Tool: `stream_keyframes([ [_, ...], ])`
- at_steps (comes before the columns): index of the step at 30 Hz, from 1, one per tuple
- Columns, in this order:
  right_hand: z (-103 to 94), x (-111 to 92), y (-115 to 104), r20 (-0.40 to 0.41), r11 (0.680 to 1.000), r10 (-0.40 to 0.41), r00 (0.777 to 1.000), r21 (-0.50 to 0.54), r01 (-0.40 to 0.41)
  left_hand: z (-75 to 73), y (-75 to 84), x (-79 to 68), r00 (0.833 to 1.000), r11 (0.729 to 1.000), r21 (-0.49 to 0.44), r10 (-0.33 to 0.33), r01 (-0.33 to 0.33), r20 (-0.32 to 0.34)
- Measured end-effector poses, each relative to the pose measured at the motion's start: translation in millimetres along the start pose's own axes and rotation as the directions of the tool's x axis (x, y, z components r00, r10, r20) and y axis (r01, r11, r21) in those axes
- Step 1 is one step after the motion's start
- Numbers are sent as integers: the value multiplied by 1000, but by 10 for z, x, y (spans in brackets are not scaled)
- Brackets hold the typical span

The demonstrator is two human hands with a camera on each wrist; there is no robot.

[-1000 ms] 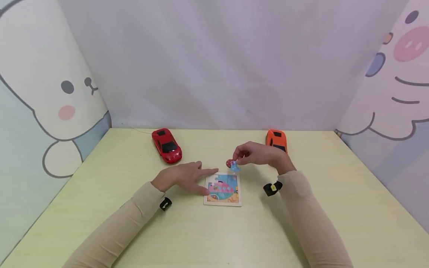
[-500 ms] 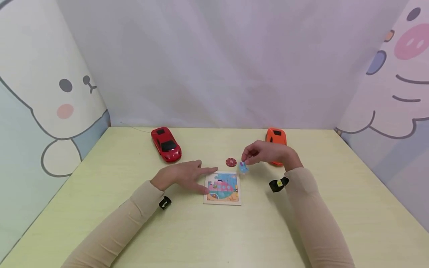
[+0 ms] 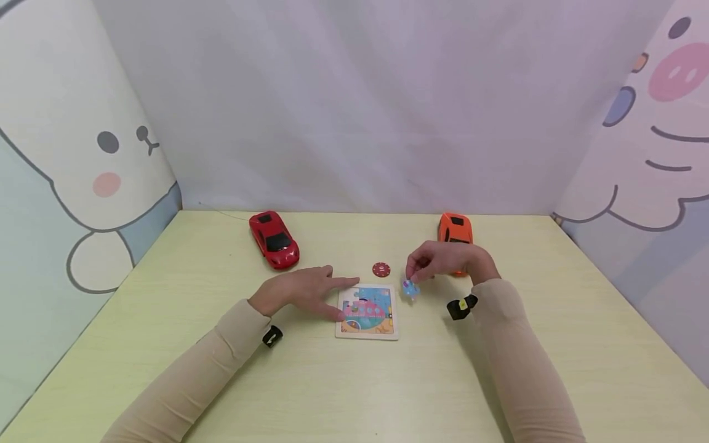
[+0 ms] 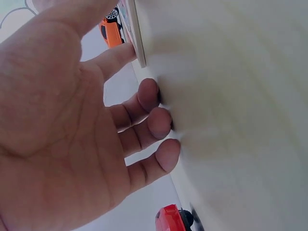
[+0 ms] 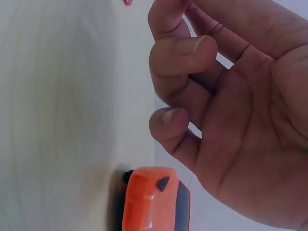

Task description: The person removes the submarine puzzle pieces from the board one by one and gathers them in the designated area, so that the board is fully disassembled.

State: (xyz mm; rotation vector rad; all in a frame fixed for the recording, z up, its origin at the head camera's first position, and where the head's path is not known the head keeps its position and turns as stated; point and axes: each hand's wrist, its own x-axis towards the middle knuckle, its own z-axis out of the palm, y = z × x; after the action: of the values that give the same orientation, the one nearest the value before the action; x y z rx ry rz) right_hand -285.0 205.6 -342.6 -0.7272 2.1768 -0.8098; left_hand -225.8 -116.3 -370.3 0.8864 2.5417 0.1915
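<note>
A square wooden jigsaw puzzle (image 3: 368, 336) with a pink and blue sea picture lies on the table in the head view. Pale wood shows at its upper left corner. My left hand (image 3: 304, 292) touches its left side, the thumb on the lower left edge and the straight index finger at the top left corner. Just right of the board, my right hand (image 3: 434, 261) pinches a small light-blue puzzle piece (image 3: 410, 288) by its upper part. In the right wrist view the other fingers (image 5: 175, 84) are curled, and the piece is out of sight.
A round red chip (image 3: 381, 269) lies behind the board. Farther back stand a red toy car (image 3: 275, 240) on the left and an orange toy car (image 3: 455, 227) on the right, partly hidden by my right hand. Cloth walls (image 3: 354, 111) enclose the table (image 3: 376, 387).
My right hand has carried the puzzle piece from in front of the chip to the right and toward me, uncovering the chip. The left hand and board have stayed put.
</note>
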Motion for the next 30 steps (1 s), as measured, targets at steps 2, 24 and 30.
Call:
stream_keyframes([
  [2, 6, 11, 26, 15, 1000, 2, 1000, -15, -2, 2, 3, -1, 1000, 1000, 2, -3, 3, 0],
  [24, -27, 10, 237, 5, 998, 6, 1000, 63, -6, -27, 24, -15, 1000, 1000, 15, -13, 14, -6],
  [30, -14, 18, 263, 17, 997, 7, 1000, 77, -9, -6, 9, -9, 1000, 1000, 4, -12, 12, -2],
])
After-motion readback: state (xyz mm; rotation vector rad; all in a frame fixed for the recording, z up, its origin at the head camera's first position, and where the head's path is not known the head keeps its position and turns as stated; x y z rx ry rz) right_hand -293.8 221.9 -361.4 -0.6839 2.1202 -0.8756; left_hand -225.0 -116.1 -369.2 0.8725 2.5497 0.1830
